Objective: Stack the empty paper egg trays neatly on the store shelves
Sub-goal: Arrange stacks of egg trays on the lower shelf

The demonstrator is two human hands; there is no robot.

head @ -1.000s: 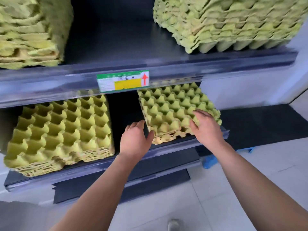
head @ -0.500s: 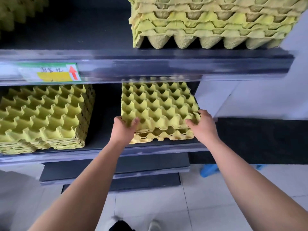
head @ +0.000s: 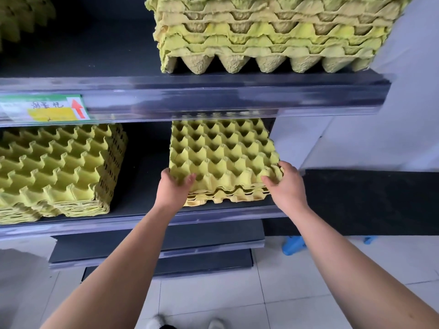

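A low stack of yellow-green paper egg trays (head: 223, 160) rests on the right part of the middle shelf (head: 147, 198). My left hand (head: 172, 189) grips the stack's front left corner, thumb over the top tray. My right hand (head: 286, 185) grips the front right corner in the same way. The stack lies nearly square to the shelf's front edge. Its rear end is hidden under the upper shelf (head: 213, 96).
A taller tray stack (head: 59, 169) fills the left of the same shelf, with a dark gap between the two. Another stack (head: 273, 34) sits on the upper shelf, and a price label (head: 45, 108) hangs on its rail. Lower shelves, white floor tiles and blue feet (head: 293, 244) lie below.
Both hands went from resting beside and on the small stack to gripping its front corners. The stack turned from skewed to nearly square with the shelf edge. The camera moved closer.
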